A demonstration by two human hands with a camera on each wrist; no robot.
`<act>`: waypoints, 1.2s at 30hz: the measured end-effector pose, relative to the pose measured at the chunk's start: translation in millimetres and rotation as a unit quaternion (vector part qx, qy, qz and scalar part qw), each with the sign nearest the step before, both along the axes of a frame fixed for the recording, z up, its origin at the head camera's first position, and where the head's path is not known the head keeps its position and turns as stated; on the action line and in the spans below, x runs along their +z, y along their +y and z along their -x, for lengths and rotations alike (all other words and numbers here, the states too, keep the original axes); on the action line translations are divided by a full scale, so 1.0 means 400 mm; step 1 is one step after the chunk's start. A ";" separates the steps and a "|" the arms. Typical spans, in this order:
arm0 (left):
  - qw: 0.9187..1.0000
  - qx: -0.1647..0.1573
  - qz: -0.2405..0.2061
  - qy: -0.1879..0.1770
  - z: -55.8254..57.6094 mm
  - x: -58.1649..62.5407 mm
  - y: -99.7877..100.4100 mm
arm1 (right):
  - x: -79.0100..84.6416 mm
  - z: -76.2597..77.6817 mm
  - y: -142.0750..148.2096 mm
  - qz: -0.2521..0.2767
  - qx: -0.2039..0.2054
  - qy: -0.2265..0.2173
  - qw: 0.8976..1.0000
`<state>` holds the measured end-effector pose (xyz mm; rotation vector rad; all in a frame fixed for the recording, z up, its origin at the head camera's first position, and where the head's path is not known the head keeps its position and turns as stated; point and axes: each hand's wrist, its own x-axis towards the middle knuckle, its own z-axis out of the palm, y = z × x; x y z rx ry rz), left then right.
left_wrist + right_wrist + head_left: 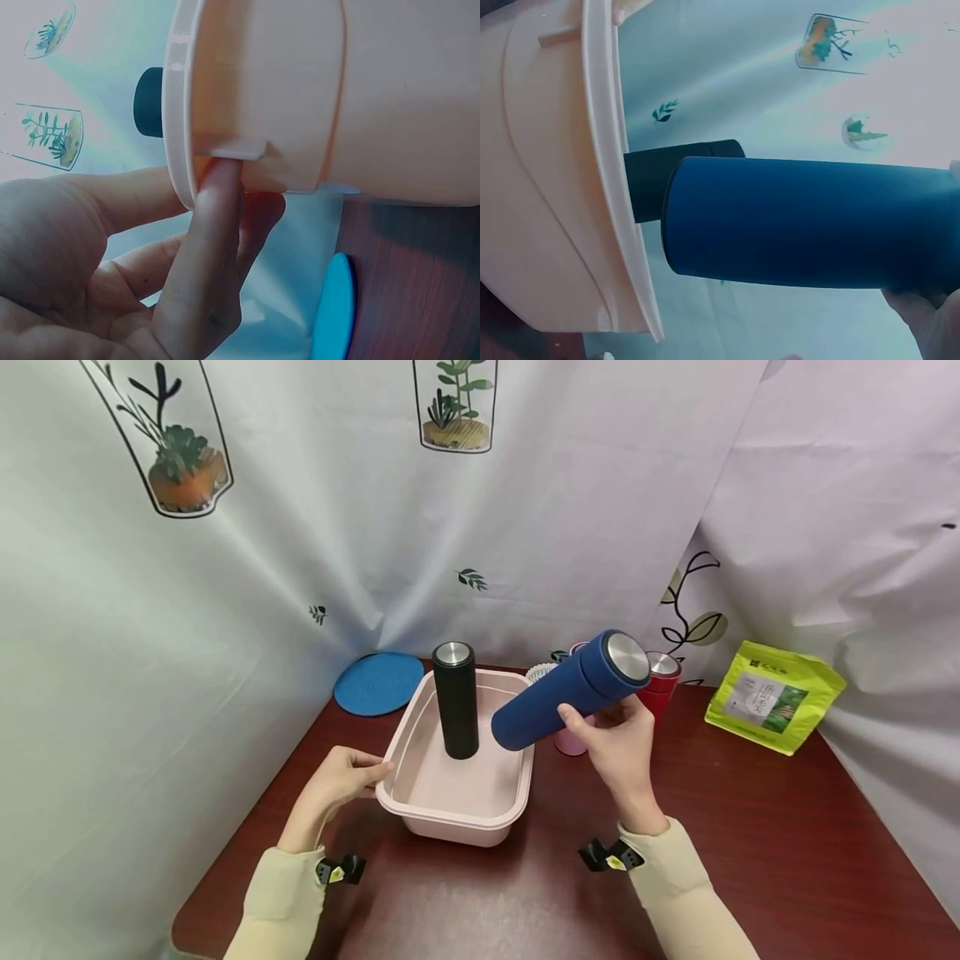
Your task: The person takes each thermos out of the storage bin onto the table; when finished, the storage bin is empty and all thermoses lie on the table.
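Note:
My left hand (348, 777) pinches the left rim of a pale pink plastic basin (461, 820), thumb over the edge and fingers beneath it in the left wrist view. Inside the basin a black thermos (456, 702) with a silver-topped lid stands upright. My right hand (618, 743) grips a blue thermos (555, 697) near its lid and holds it tilted, its base pointing left over the basin's right side. In the right wrist view the blue thermos (810, 221) overlaps the black one (656, 180), and the basin's rim (607, 150) is left of its base.
A round blue mat (378, 683) lies at the table's back left. Behind my right hand are a red thermos (660, 681), a pink object (570, 743) and a white ribbed item (538, 672), partly hidden. A yellow-green pouch (776, 696) stands at the back right by the curtain.

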<state>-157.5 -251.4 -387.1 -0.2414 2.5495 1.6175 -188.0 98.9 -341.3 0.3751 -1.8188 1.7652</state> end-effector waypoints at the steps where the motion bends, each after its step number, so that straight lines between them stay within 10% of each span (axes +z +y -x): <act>1: 1.000 -0.001 0.002 0.000 0.000 0.001 0.000 | 0.002 -0.003 0.004 0.001 -0.001 0.006 1.000; 36: 1.000 -0.008 0.019 -0.005 0.004 0.008 0.003 | -0.012 0.015 0.165 -0.036 -0.118 -0.023 0.992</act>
